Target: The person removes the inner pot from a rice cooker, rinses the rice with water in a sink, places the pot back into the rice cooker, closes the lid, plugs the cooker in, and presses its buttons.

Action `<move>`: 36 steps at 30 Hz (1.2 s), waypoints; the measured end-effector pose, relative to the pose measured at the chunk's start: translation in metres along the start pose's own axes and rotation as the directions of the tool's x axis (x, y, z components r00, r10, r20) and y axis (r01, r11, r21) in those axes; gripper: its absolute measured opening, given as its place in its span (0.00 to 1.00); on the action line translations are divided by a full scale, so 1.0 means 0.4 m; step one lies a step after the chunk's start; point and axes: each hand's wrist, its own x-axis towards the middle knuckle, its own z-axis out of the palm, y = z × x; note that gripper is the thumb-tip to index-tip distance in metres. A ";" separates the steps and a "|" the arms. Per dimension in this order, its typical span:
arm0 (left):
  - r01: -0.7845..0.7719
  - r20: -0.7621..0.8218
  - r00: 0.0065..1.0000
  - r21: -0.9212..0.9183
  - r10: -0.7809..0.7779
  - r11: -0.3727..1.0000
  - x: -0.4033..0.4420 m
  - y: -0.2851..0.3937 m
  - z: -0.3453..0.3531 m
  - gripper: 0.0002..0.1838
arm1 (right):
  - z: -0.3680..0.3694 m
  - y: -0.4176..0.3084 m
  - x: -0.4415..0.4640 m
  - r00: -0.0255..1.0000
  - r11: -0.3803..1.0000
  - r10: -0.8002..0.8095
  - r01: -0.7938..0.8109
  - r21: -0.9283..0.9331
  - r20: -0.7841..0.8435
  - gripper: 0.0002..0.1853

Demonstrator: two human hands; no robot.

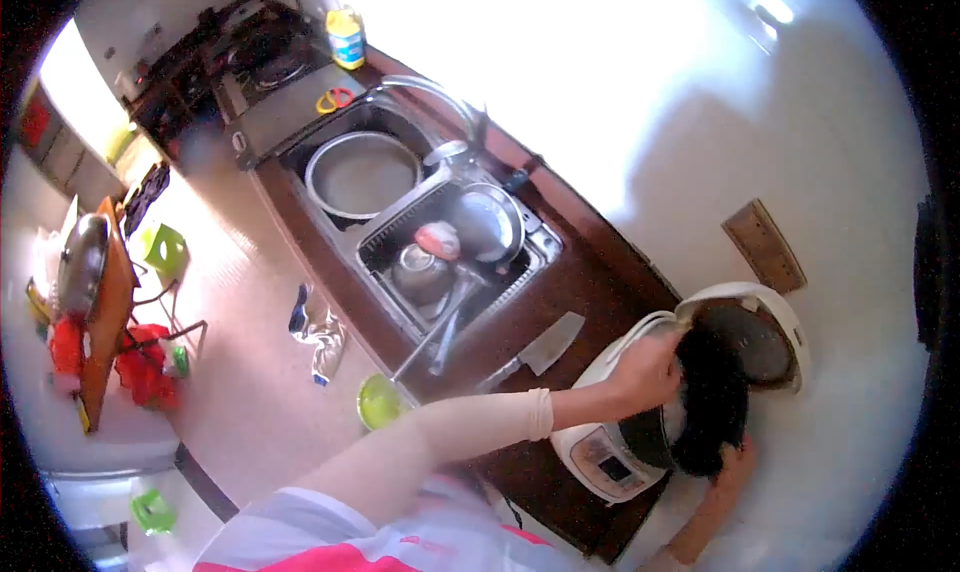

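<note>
A white rice cooker (pixel 604 462) stands on the counter with its lid (pixel 790 322) raised. Its black inner pot (pixel 712 397) sits tilted at the cooker's opening; how far it is lifted out I cannot tell. My left hand (pixel 645 372), at the end of a pale sleeve, is closed on the near upper rim of the pot. On the opposite lower side, my right hand (pixel 737 462) grips the pot's edge, its fingers partly hidden. A cleaver (pixel 553 344) lies flat on the counter beside the cooker.
A double sink holds a large pot (pixel 365 177) and several bowls and pans, including a metal bowl (pixel 420 272). A green ladle-like scoop (pixel 380 402) projects over the counter edge. Scissors (pixel 334 100) and a yellow bottle (pixel 345 40) are near the stove. A wall socket plate (pixel 764 246) is behind the cooker.
</note>
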 end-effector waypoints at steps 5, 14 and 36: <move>0.266 0.207 0.946 -0.060 -0.249 0.962 -0.115 0.165 -0.286 0.25 | 0.098 -0.178 -0.178 0.970 0.993 -0.111 0.103 0.050 0.214 0.24; -0.014 -0.114 0.993 0.132 0.029 0.991 -0.490 0.102 -0.866 0.25 | 0.611 -0.094 -0.645 0.884 0.973 0.211 -0.231 -0.003 0.417 0.19; 0.414 -0.415 0.764 -0.272 -0.494 0.869 -0.720 -0.374 -1.703 0.26 | 1.595 -0.223 -1.096 0.694 0.999 0.024 0.007 -0.041 0.719 0.15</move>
